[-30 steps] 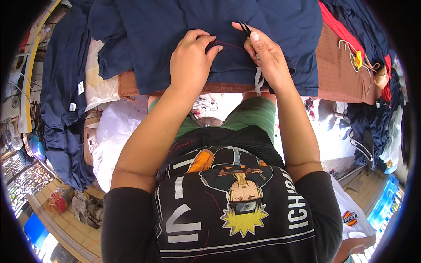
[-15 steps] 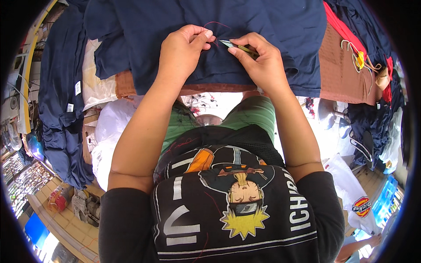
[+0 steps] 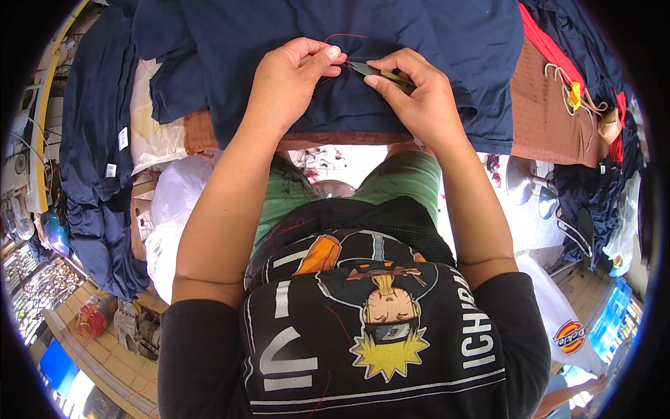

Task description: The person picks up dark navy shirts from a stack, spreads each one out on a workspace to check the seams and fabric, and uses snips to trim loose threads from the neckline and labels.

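Note:
Navy blue cloth (image 3: pixel 223 63) is spread over the work surface in front of me. Above it, my left hand (image 3: pixel 287 82) is closed in a pinch on a thin red thread (image 3: pixel 345 35), which curves out beyond the fingertips. My right hand (image 3: pixel 424 94) is wrapped around small thread snips (image 3: pixel 364 68) with brass-coloured handles and pale pointed blades. The blade tips point left and lie right beside my left fingertips, where a bit of red thread shows. Whether the blades touch the thread is too small to tell.
Brown fabric (image 3: pixel 541 105) covers the surface at the right, with a red strip (image 3: pixel 551 45) and looped cords (image 3: pixel 574 94). More navy garments (image 3: pixel 98 181) hang at the left beside a white plastic bag (image 3: pixel 174 209). Another person's arm (image 3: pixel 569 394) shows at lower right.
The snips have shifted slightly toward my left hand, and their blades look closer together. My left fingers have moved a little, still pinching the thread.

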`<state>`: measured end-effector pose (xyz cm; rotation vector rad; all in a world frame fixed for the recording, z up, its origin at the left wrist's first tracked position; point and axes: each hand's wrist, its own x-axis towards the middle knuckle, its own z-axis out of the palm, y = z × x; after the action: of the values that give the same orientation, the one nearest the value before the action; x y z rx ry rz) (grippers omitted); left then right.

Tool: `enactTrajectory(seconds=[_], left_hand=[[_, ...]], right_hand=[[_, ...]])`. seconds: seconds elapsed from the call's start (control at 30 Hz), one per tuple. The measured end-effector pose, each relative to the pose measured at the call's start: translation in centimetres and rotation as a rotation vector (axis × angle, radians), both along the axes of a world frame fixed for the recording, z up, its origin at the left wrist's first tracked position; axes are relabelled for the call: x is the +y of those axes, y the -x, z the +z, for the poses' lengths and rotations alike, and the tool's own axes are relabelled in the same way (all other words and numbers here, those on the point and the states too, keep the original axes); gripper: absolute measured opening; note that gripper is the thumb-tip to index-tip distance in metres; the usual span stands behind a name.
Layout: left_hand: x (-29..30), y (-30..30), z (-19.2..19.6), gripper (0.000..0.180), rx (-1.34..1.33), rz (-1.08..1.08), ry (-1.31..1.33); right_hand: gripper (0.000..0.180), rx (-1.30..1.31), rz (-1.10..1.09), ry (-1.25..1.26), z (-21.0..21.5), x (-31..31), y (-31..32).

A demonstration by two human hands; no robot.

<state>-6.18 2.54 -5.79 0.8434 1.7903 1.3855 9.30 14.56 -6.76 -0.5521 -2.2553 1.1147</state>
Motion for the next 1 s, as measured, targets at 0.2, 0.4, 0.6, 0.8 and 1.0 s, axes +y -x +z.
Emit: enactTrajectory(seconds=[0.2,0.4,0.6,0.8,1.0], left_hand=[[-2.3,0.7,1.8,0.027,0.254,-0.250,-0.070],[-11.7,2.0,14.4,0.026,0.803,-0.701,0.237],[-11.7,1.1,12.2,0.017,0.630,-0.404,0.274],[-8.1,-1.6,0.9,0.020,0.947,-0.126,-0.047],[-5.8,-2.3,-0.6,0.019,0.761,-0.011,-0.008]], right_hand=[[0.018,-0.030,0.026,-0.124,0.5,-0.3,0.2],[0.023,0.064,-0.055,-0.033,2.0,1.0,-1.5],[0.024,0.069,-0.080,0.078,4.0,0.9,-3.0],[0.036,0.007,0.037,-0.180,3.4,-0.2,-3.4],[0.034,-0.193,0.108,-0.131,4.4,-1.9,-2.6]])
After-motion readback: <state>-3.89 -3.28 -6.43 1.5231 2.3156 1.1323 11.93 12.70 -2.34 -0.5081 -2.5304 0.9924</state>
